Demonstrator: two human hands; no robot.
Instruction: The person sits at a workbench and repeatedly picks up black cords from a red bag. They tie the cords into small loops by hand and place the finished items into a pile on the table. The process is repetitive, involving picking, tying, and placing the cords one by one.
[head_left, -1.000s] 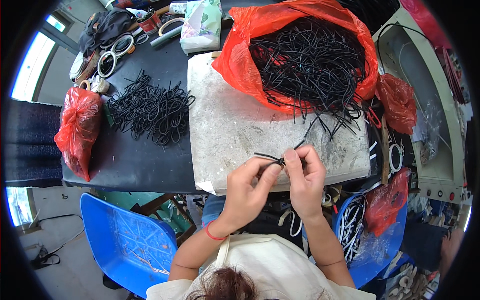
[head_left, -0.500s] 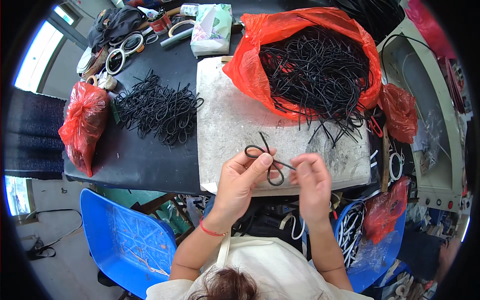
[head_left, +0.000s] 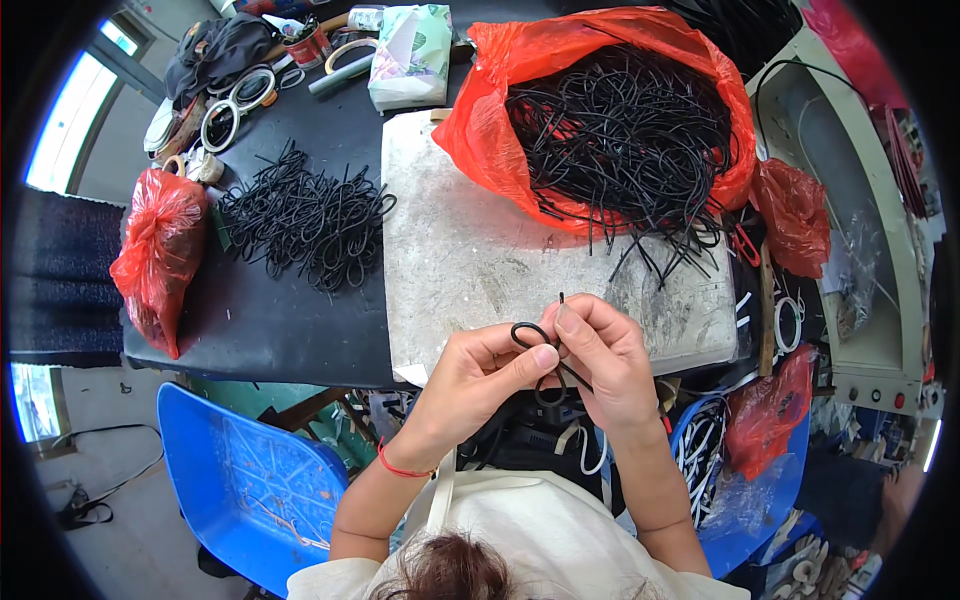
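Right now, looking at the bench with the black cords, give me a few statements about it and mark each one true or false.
1. Both hands hold one black cord bent into a loop. True: the left hand and right hand pinch it together.
2. The big red bag is empty. False: it is full of loose black cords.
3. A pile of looped black cords lies on the dark table left of the grey slab. True.
4. The small red bag at the left table edge is open. False: it is tied shut.
5. The blue chair stands on the person's right. False: it is at the lower left.
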